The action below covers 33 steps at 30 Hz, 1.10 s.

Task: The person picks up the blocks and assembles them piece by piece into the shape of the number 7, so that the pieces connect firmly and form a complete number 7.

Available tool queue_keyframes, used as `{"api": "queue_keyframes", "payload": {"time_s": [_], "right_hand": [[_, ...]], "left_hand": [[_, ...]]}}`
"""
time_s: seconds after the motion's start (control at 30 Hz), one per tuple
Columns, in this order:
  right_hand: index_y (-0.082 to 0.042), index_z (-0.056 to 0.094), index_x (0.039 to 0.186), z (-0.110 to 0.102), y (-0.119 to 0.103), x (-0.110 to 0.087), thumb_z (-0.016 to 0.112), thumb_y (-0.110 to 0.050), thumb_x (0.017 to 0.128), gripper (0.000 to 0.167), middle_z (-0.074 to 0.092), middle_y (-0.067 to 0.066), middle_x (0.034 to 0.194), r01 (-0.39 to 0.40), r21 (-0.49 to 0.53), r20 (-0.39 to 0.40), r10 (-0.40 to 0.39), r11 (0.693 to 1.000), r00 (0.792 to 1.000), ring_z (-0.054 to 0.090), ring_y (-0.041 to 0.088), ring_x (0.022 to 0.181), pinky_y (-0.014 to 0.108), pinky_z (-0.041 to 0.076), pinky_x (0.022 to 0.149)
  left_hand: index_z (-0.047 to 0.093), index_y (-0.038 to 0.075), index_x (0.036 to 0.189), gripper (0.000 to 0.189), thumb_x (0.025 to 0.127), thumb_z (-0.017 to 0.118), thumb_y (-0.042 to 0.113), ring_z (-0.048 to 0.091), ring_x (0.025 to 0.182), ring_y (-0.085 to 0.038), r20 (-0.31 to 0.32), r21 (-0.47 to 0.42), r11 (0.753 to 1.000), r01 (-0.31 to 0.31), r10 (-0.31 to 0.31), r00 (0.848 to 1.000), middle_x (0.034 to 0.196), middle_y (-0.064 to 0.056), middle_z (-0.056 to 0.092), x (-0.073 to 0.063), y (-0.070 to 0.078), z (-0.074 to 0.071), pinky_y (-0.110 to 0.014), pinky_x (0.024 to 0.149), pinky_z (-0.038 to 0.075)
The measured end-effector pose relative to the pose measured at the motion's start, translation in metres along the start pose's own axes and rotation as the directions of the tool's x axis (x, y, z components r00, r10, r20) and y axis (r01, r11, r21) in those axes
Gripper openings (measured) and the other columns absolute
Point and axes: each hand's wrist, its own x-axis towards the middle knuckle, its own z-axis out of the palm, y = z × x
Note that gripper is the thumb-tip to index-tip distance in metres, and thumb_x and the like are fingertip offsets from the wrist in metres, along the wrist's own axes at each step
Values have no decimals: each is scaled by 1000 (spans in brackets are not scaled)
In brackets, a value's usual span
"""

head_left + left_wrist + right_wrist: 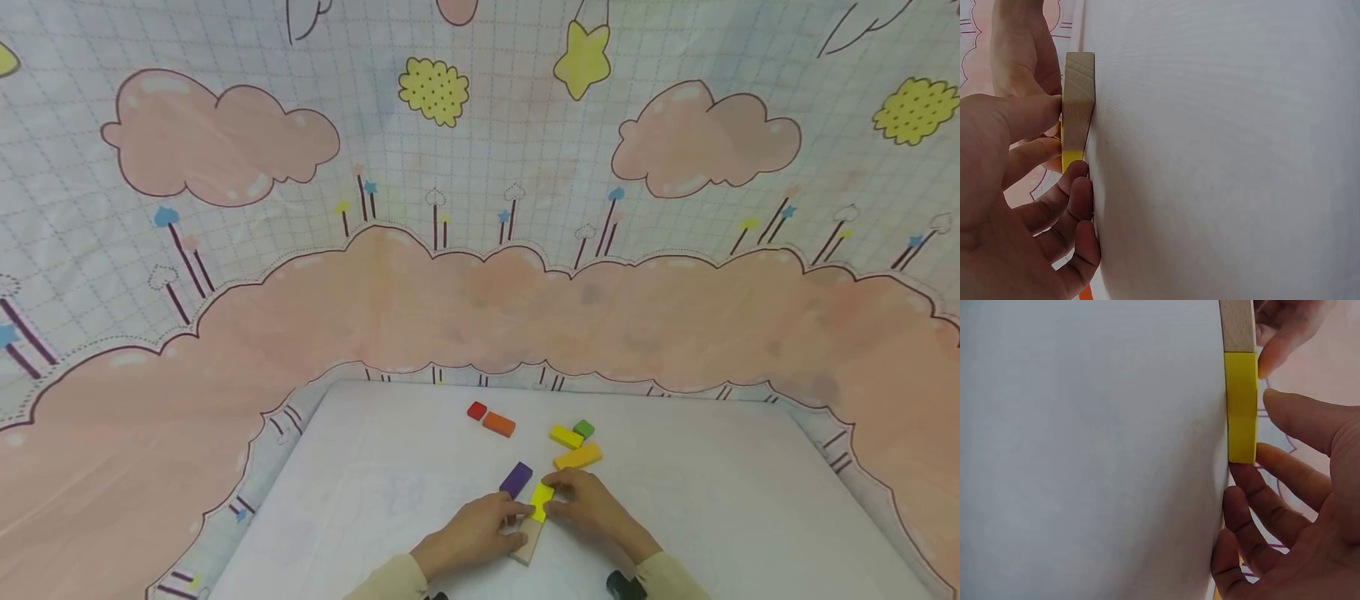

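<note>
A bright yellow block and a plain wooden block lie end to end in one line on the white table. My left hand is at their left side. In the left wrist view its thumb reaches the edge of the wooden block, and its index fingertip is beside the yellow part. My right hand is at the far right end of the yellow block. The right wrist view shows its index fingertip at the yellow block's corner, with the thumb slightly apart from it.
Just beyond the left hand lies a purple block. A yellow-orange block, another yellow block and a green one sit past the right hand. Farther back are red and orange blocks. A patterned cloth hangs behind.
</note>
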Motion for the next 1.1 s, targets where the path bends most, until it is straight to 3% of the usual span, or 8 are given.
{"api": "queue_keyframes", "payload": {"time_s": [0.3,0.47,0.67,0.83,1.1], "right_hand": [[-18,68,119,-2,-5,14,72,-24,89,31,68,2,119,9,31,-1,-9,999,1000,62,24,113,50,48,100],[-19,68,119,-2,-8,25,71,-21,90,29,68,2,122,-3,61,-14,4,998,1000,61,26,118,51,47,103],[-21,68,118,-2,-2,38,70,-22,91,28,69,-1,119,5,99,-27,-3,995,1000,63,23,113,45,52,98],[-24,69,118,-5,-1,44,71,-23,90,28,69,-1,120,46,110,-2,-46,993,999,62,25,116,50,48,102],[-27,70,118,-2,-8,48,74,-22,87,31,68,0,124,8,135,56,-15,991,998,57,30,124,57,42,105]], "left_hand": [[62,30,132,42,91,68,38,48,81,3,-32,-2,999,-48,48,998,95,13,57,-2,-3,0,-18,70,45],[62,31,132,42,91,67,38,48,81,3,-22,-20,999,-34,33,999,95,14,57,-1,-4,1,-18,70,44],[61,34,132,42,91,67,38,47,80,1,-7,-33,999,-7,7,1000,94,14,56,-1,-1,0,-18,70,44],[62,33,132,42,91,68,37,47,81,1,-9,-33,999,-12,12,1000,94,13,56,-2,1,-2,-19,70,44],[62,31,132,41,91,68,38,47,81,1,-18,-23,1000,-19,19,1000,95,13,56,-2,0,-1,-19,72,44]]}}
